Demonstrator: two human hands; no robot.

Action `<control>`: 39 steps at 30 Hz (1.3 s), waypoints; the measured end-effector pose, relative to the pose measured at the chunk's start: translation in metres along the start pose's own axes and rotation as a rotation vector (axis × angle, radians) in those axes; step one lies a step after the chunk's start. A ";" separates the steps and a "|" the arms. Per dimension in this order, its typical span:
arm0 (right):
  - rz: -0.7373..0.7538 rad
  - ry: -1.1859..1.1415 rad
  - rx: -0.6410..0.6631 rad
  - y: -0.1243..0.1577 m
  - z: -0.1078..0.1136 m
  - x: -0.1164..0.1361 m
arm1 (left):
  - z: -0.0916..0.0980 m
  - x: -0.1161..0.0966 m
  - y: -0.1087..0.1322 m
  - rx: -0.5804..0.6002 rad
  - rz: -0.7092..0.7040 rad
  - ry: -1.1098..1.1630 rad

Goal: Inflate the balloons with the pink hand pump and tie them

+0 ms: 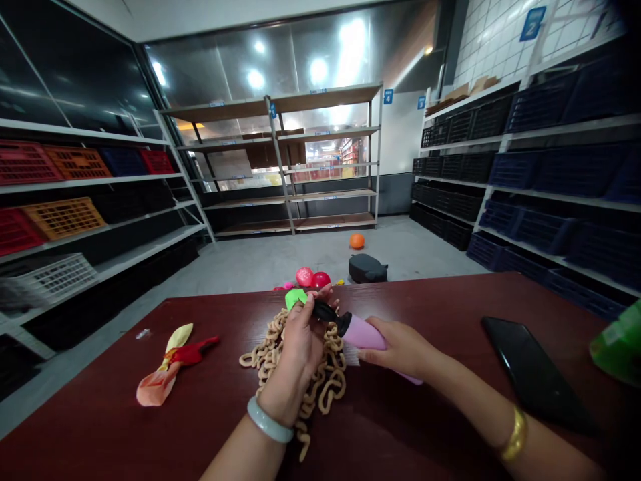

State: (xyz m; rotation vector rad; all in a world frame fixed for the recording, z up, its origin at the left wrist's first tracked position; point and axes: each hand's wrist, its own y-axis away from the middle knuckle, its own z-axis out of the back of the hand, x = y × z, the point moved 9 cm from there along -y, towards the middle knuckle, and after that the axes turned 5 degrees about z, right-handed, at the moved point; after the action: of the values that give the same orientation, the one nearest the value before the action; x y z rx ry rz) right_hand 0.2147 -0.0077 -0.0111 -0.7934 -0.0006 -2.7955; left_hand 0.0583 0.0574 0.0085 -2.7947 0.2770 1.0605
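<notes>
My right hand (398, 347) is wrapped round the pink body of a balloon pump (363, 334) with a black front end. My left hand (306, 337) is closed by the black end, with its fingers pinching a lime-green balloon (295, 298) there. How the balloon sits on the nozzle is hidden by the fingers. Under and around my left hand lies a heap of tan, looped, rope-like strands (270, 351) on the dark red table (225, 414). To the left are limp balloons: a peach one (157, 386), a red one (193, 352) and a pale yellow one (179, 337).
A black phone-like slab (533, 367) and a green packet (618, 344) lie at the table's right. On the floor beyond are a dark bag (367, 268), an orange balloon (357, 240) and red balloons (320, 280). Shelves with crates (65, 217) line both sides.
</notes>
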 end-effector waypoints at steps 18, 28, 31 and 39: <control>0.016 0.068 -0.017 0.001 -0.001 0.003 | 0.004 -0.010 -0.006 0.043 -0.046 0.126; 0.035 0.130 0.011 0.000 0.005 0.003 | 0.025 -0.059 -0.022 0.021 -0.166 0.143; 0.051 0.127 0.007 0.001 0.007 0.003 | 0.028 -0.067 -0.023 0.006 -0.184 0.149; 0.093 0.126 0.007 0.000 0.011 -0.012 | 0.026 -0.045 -0.027 0.031 -0.113 0.128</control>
State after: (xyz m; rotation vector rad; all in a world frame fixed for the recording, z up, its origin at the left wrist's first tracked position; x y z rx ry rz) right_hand 0.2300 -0.0048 -0.0082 -0.5985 0.0469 -2.7504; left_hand 0.0149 0.0941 0.0209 -2.8171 0.1461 0.8479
